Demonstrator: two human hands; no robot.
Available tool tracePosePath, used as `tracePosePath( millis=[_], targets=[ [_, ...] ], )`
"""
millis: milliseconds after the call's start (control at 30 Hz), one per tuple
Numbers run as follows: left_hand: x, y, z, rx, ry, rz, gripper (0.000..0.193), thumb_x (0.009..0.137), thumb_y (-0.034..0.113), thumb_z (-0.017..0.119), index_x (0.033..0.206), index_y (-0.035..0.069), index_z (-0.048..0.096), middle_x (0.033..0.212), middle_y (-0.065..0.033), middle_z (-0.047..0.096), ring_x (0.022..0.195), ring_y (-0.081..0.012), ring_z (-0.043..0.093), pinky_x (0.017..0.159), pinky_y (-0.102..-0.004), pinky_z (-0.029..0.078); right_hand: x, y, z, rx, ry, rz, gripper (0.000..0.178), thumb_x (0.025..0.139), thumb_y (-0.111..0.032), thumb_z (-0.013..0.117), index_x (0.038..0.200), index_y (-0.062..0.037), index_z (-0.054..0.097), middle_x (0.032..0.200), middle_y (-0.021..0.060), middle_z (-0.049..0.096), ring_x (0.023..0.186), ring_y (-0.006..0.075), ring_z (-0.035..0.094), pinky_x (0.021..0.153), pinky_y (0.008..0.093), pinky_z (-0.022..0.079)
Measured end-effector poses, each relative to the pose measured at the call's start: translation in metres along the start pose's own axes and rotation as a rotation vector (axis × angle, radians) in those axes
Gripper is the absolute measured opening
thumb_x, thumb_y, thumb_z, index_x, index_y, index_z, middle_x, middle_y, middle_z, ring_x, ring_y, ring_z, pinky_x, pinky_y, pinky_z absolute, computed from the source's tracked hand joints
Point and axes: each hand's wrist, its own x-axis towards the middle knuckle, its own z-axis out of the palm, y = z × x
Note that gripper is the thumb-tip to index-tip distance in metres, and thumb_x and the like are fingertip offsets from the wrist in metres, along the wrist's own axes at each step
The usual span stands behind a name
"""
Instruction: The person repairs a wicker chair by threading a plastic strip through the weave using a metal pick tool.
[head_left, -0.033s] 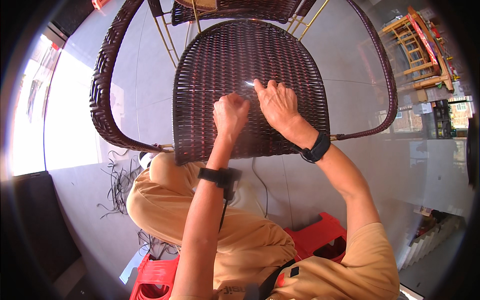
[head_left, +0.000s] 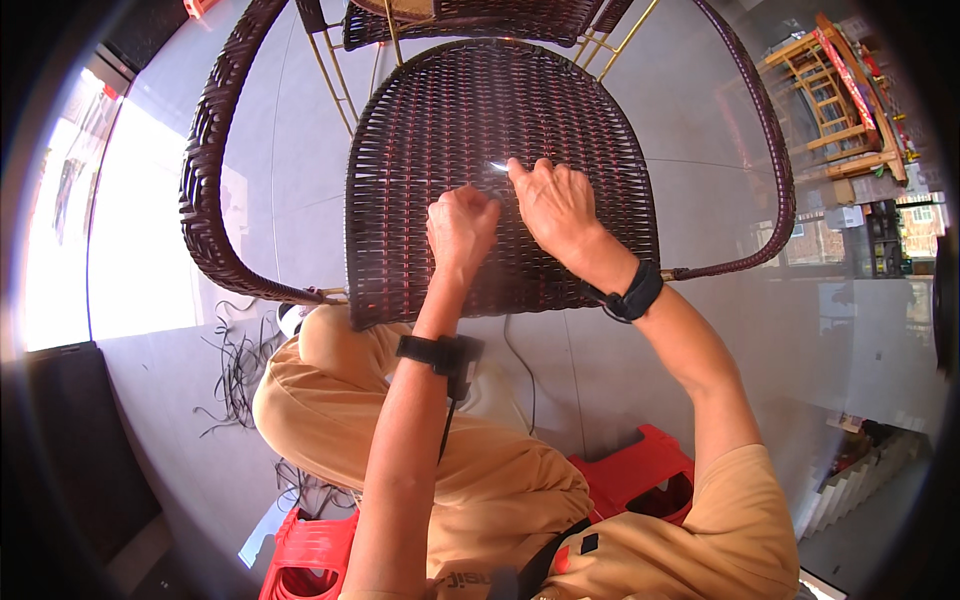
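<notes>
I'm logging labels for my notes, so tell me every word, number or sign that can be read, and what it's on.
Tan clothing: dark lettering low in the picture; I don't copy out printed words.
Red strip on the wooden furniture: pale marks, too small to read.
Woven chair seat: no lettering visible.

Two hands, two wristbands, one woven seat, apparently two stools.
</notes>
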Motion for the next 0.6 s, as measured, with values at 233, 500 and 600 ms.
tracePosePath(
  millis=[233, 500, 600],
  targets=[
    [0.003, 0.0, 0.0, 0.059, -0.02, -0.103, 0.023, 0.076, 0.024, 0.065, 0.083, 0.002, 0.07, 0.07, -0.0143, 0.069, 0.066, -0.0274, 0.069, 0.07, -0.0376, 0.054, 0.037, 0.018, -0.032, 0.135, -0.253, -0.126, 0.019, 0.079, -0.011, 0.053, 0.087, -0.0052, 0.07, 0.082, 0.0193, 0.068, 0.075, 0.0341, 0.068, 0.068, 0.0438, 0.055],
    [0.004, -0.009, 0.003, 0.055, 0.014, -0.012, 0.021, 0.077, 0.019, 0.066, 0.081, -0.001, 0.069, 0.066, -0.0123, 0.067, 0.06, -0.0221, 0.065, 0.06, -0.0323, 0.052, 0.081, 0.01, -0.054, -0.021, -0.415, -0.226, 0.019, 0.075, -0.013, 0.055, 0.079, -0.0073, 0.072, 0.085, 0.018, 0.07, 0.079, 0.0298, 0.069, 0.066, 0.0408, 0.054],
    [0.003, -0.009, 0.004, 0.057, 0.048, 0.043, 0.02, 0.079, 0.014, 0.065, 0.078, -0.006, 0.066, 0.059, -0.008, 0.065, 0.048, -0.0121, 0.062, 0.049, -0.0243, 0.05, 0.098, 0.027, -0.055, -0.053, -0.642, -0.249, 0.018, 0.076, -0.017, 0.057, 0.078, -0.0098, 0.073, 0.08, 0.0148, 0.07, 0.075, 0.0283, 0.069, 0.061, 0.0431, 0.052]
  ],
)
